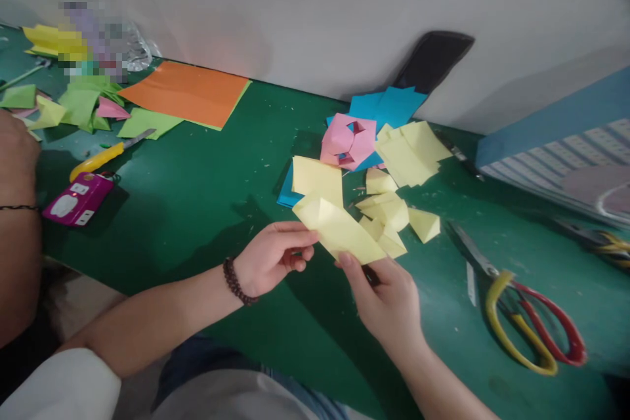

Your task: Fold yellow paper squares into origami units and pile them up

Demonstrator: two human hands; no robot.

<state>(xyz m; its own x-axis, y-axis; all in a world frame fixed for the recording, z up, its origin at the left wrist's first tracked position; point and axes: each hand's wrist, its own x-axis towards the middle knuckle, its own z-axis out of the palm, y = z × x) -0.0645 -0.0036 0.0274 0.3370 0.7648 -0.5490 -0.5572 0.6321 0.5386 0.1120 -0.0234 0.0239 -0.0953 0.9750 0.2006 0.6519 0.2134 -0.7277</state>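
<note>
Between my two hands is a pale yellow sheet of paper (pixel 339 226), partly folded at its upper left end. My left hand (pixel 275 254), with a dark bead bracelet at the wrist, pinches its left edge. On the lower right edge, my right hand (pixel 384 298) grips it with the thumb on top. Just beyond lie a yellow paper square (pixel 319 177) on blue paper, several folded yellow paper pieces (pixel 386 210), a pink folded paper shape (pixel 347 138) and a stack of yellow sheets (pixel 411 152).
Scissors (pixel 497 275) with red and yellow handles lie at right, near pliers (pixel 600 239) and a blue box (pixel 566 125). A phone (pixel 436 59) leans on the wall. Leftward are orange paper (pixel 191 92), a yellow-handled cutter (pixel 105 156), a purple device (pixel 79 199) and another person's arm (pixel 17 230).
</note>
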